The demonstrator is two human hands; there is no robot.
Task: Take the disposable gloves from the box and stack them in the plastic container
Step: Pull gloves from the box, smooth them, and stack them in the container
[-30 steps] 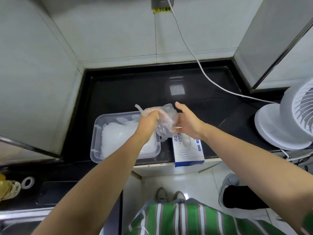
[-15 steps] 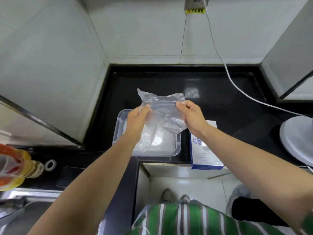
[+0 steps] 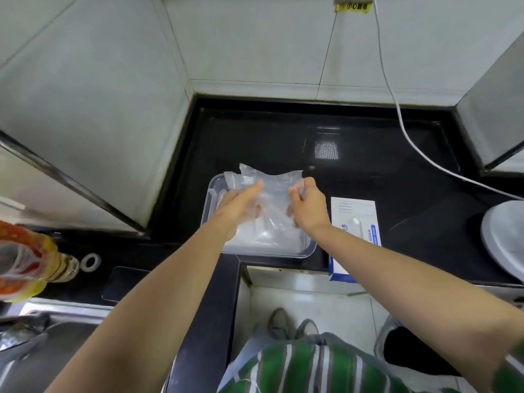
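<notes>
Inspector: Surface and room?

Operator: Black glossy countertop (image 3: 283, 143) set into a corner of pale tiled walls. It turns toward a steel sink (image 3: 56, 336) at lower left. A socket with a yellow label (image 3: 353, 5) sits high on the rear wall.

Inspector: Item count?

Operator: One plastic container (image 3: 209, 199), clear, holding a stack of gloves (image 3: 266, 236); the number in the stack cannot be told. One glove (image 3: 272, 191), transparent, is held spread above the container. One box (image 3: 354, 222), white and blue, lies just beside the container on its right. One white cable (image 3: 402, 129), one white fan base (image 3: 504, 236), one oil bottle (image 3: 28, 256), one white ring (image 3: 90, 261).

Inspector: Hand state?

Operator: The right hand (image 3: 307, 207) has its fingers curled, pinching the glove's right edge. The left hand (image 3: 238, 205) reaches forward with fingers roughly straight, partly veiled by the film and blurred. Whether its thumb clamps the glove cannot be told.

Inspector: Edges and clearance?

Operator: The container sits close to the front edge, near the inner corner of the counter. The box's near end projects over that edge. Bare counter extends behind both, toward the rear wall. The cable crosses the right rear and runs toward the fan base, well apart from the hands.
</notes>
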